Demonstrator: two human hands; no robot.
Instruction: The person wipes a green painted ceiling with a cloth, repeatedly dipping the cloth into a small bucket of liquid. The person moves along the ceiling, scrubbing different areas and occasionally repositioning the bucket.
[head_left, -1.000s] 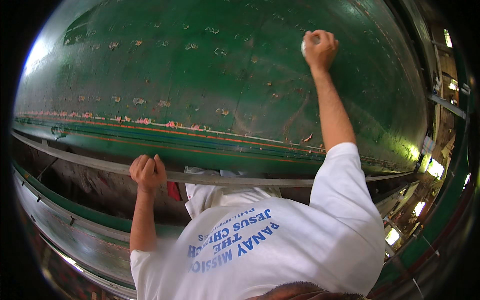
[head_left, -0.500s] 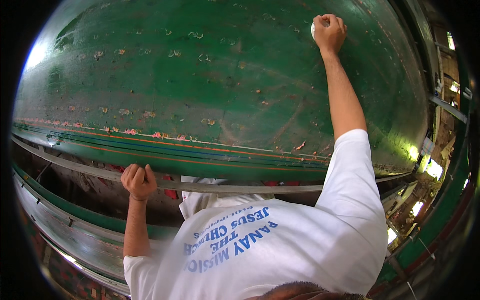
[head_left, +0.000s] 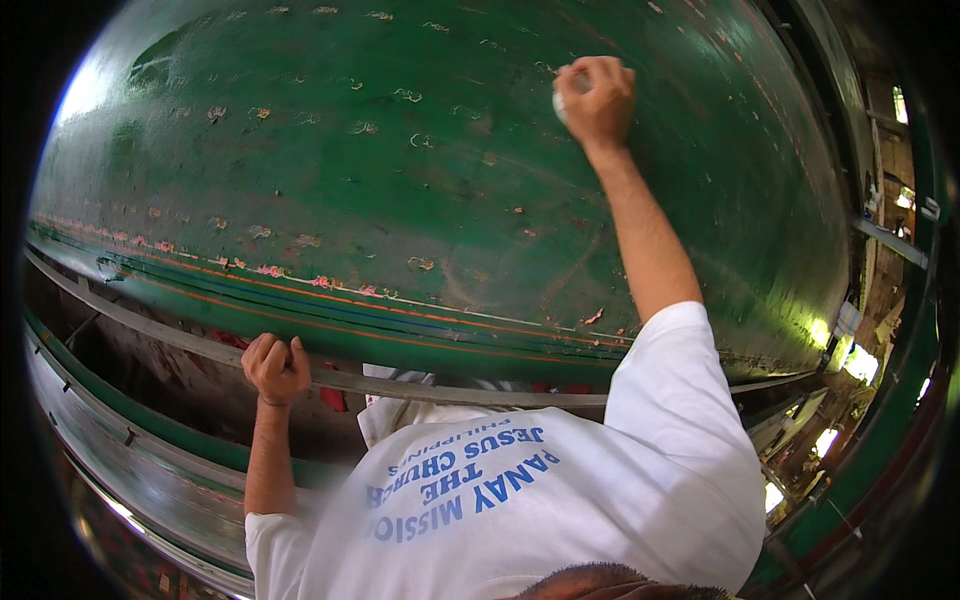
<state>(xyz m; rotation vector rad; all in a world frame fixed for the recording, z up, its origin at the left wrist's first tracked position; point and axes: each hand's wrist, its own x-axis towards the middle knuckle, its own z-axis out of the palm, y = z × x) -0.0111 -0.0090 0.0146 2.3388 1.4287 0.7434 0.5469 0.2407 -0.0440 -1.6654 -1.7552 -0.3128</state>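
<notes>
A broad green table surface (head_left: pixel 330 170) fills the upper view, speckled with bits of residue and pale curved marks. Out over its right half, my right hand (head_left: pixel 600 100) is closed around a small white rounded object (head_left: pixel 559 104) pressed to the green surface. Most of that object is hidden by my fingers, so its kind is unclear. At the near left, my left hand (head_left: pixel 275 370) is closed over a narrow grey rail (head_left: pixel 480 394) that runs along the table's near side.
Orange and dark lines (head_left: pixel 400 318) run along the near edge, beside pink and pale residue (head_left: pixel 270 271). Behind the rail lies a dark gap with red scraps (head_left: pixel 333 398). Another long green-edged surface (head_left: pixel 110 430) is at lower left. Wooden framework and debris (head_left: pixel 880 290) stand at right.
My right hand has swept leftward and a little nearer across the green surface, still holding the white object. The left hand stays on the rail.
</notes>
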